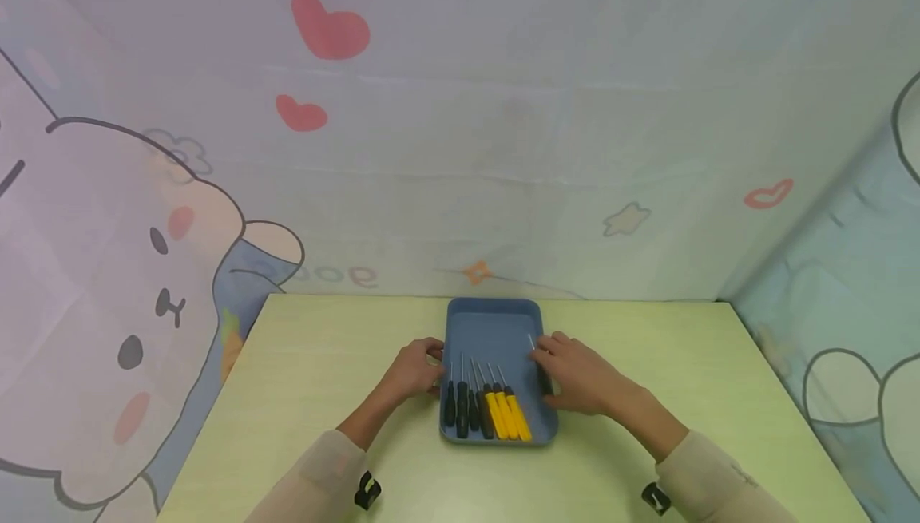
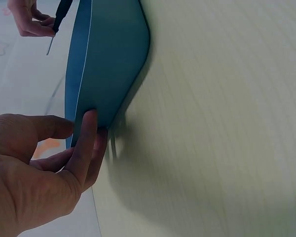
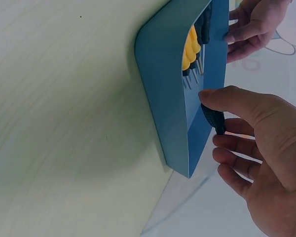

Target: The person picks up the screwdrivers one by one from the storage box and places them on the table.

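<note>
A shallow blue tray [image 1: 492, 331] stands on the table in front of me. My left hand [image 1: 415, 367] pinches its left wall; in the left wrist view the thumb is at the rim and the fingers [image 2: 89, 131] lie on the outer side. Over the tray's right side, my right hand [image 1: 578, 371] holds a screwdriver by its black handle [image 3: 213, 117], between thumb and fingers, shaft pointing away from me. Several black-handled screwdrivers [image 1: 462, 411] and some yellow-handled ones [image 1: 506, 415] lie side by side in the near left part of the tray, tips away from me.
The pale wood-grain table [image 1: 345, 331] extends to both sides of the tray. A printed cloth backdrop [image 1: 460, 124] with hearts and a cartoon animal rises behind the table's far edge and along its sides. Dark straps [image 1: 368, 491] hang at the sleeves.
</note>
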Demonstrator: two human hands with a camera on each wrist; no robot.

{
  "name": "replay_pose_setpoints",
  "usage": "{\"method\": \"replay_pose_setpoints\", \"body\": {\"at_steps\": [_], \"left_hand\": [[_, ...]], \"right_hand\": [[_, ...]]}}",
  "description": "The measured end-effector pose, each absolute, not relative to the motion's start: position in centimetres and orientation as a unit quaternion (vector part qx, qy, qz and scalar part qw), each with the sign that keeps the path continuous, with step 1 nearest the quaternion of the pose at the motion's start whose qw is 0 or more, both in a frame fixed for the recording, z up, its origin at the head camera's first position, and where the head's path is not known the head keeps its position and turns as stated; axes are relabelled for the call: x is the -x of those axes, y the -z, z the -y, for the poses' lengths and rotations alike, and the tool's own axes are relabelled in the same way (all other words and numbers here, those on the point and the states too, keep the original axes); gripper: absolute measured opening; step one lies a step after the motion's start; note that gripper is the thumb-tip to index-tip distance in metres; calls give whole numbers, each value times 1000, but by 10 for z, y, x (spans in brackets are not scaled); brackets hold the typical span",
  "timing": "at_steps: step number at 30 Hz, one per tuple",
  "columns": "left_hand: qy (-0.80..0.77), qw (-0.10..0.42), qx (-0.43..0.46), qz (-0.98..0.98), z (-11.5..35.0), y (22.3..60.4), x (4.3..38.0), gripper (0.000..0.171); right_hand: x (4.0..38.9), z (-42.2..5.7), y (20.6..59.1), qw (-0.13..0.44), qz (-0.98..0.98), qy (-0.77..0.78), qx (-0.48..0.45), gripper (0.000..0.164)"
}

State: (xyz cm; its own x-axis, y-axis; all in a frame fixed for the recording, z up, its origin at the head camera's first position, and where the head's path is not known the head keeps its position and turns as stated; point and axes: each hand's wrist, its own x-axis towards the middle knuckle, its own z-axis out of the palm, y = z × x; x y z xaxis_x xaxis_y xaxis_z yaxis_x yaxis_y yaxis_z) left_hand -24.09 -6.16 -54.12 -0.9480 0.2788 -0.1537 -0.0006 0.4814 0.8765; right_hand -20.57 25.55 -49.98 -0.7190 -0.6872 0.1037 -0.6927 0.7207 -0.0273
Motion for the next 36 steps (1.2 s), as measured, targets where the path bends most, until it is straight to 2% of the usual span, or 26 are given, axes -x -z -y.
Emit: {"method": "replay_pose_setpoints", "body": {"at_steps": [8,26,36], "left_hand": [[-501,141,-79,-850,61,541,242,55],[-482,141,-77,-861,61,541,241,54],[-478,148,-70,-863,61,538,241,55]], "right_hand": [[209,-262,497,13,937,-43,-346,64],[212,-274,496,19,941,-56,-332,63],[214,-282,500,-8,944,-90,-316,60]]}}
